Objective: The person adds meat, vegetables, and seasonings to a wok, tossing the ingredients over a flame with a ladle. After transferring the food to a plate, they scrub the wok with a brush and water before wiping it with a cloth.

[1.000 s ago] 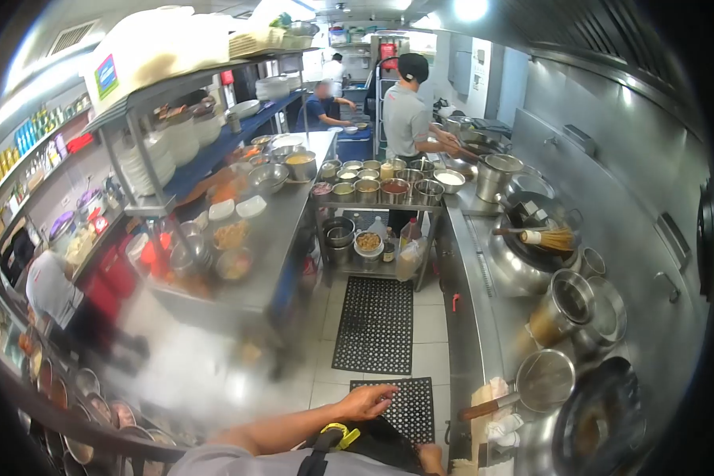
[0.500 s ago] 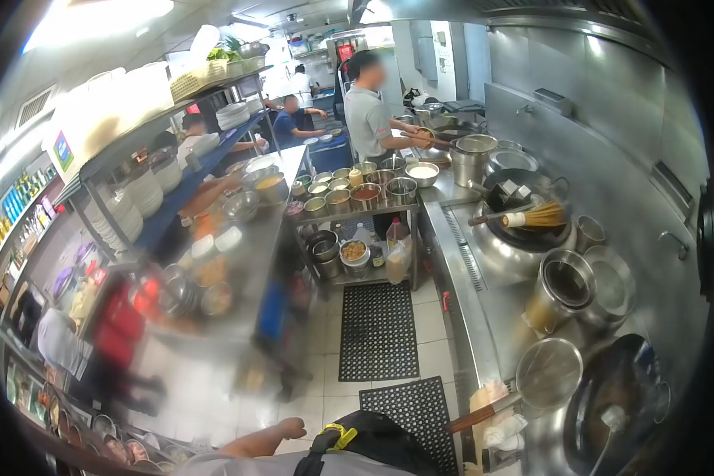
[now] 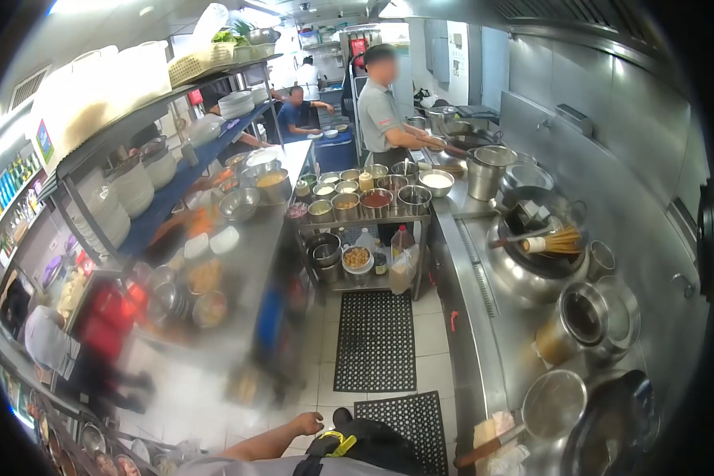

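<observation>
- Around the black floor mat (image 3: 375,341) we see a steel-fitted kitchen with pale tiles (image 3: 432,329) underfoot.
- On the near side of that mat, toward its left, our left hand (image 3: 305,424) hangs above the floor; its fingers curl inward, though we cannot tell whether they press together.
- Our right hand is out of view, so we cannot tell how its grip stands.
- Also nearer to us than the mat, just beside our left hand, we have a yellow clip (image 3: 341,444) and a black apron (image 3: 385,450).
- Near the mat's closest edge, toward its right, lies a second mat (image 3: 408,428).
- Beyond the mat, we find a stand (image 3: 357,224) carrying metal pots of sauces.
- Left of the mat, a steel desk (image 3: 254,234) bears bowls and food, partly blurred.
- Right of the mat runs a steel range (image 3: 484,349) with a wooden-handled strainer (image 3: 554,404) and a bamboo brush (image 3: 563,240).
- Well beyond the mat, a co-worker in grey (image 3: 382,111) stands at the range.
</observation>
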Demonstrator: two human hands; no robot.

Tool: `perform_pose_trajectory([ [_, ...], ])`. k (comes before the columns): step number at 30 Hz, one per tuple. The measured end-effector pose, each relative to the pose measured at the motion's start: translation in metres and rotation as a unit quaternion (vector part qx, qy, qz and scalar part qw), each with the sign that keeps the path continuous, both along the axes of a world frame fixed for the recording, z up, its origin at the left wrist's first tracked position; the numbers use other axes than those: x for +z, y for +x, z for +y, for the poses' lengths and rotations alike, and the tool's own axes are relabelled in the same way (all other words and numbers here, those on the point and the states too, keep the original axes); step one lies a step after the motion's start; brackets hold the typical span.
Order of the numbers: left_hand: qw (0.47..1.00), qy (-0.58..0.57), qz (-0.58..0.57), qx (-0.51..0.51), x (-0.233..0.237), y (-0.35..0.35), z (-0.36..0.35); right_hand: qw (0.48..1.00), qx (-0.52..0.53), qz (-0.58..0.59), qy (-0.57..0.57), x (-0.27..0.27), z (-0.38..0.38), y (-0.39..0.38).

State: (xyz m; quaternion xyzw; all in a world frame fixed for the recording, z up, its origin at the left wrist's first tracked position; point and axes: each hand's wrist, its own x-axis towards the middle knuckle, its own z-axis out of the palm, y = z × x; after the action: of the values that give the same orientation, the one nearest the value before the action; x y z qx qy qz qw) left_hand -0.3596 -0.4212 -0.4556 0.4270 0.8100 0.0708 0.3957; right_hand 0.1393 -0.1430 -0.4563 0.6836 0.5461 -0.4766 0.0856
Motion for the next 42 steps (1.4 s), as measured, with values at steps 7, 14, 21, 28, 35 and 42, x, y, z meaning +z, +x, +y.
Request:
perform_pose_trajectory([
  [7, 0.997, 0.045, 0.050, -0.024, 0.029, -0.122, 0.041, 0.999, 0.049, 0.001, 0.023, 0.011, 0.040, -0.131],
  [14, 0.955, 0.244, 0.158, 0.055, 0.152, -0.274, 0.122, 0.992, 0.116, 0.035, 0.021, 0.017, 0.038, -0.255],
  [21, 0.925, 0.368, 0.021, 0.092, 0.209, -0.288, 0.206, 0.983, 0.181, 0.016, -0.005, 0.012, 0.048, -0.309],
  [28, 0.933, 0.359, 0.003, 0.022, 0.213, -0.319, 0.300, 0.967, 0.252, -0.019, -0.039, -0.019, 0.139, -0.344],
  [35, 0.927, 0.348, 0.132, 0.049, 0.246, -0.417, 0.371, 0.916, 0.398, -0.005, -0.051, -0.038, 0.267, -0.400],
  [42, 0.851, 0.355, 0.385, 0.030, 0.347, -0.581, 0.408, 0.997, 0.005, 0.060, -0.044, -0.090, 0.384, -0.507],
])
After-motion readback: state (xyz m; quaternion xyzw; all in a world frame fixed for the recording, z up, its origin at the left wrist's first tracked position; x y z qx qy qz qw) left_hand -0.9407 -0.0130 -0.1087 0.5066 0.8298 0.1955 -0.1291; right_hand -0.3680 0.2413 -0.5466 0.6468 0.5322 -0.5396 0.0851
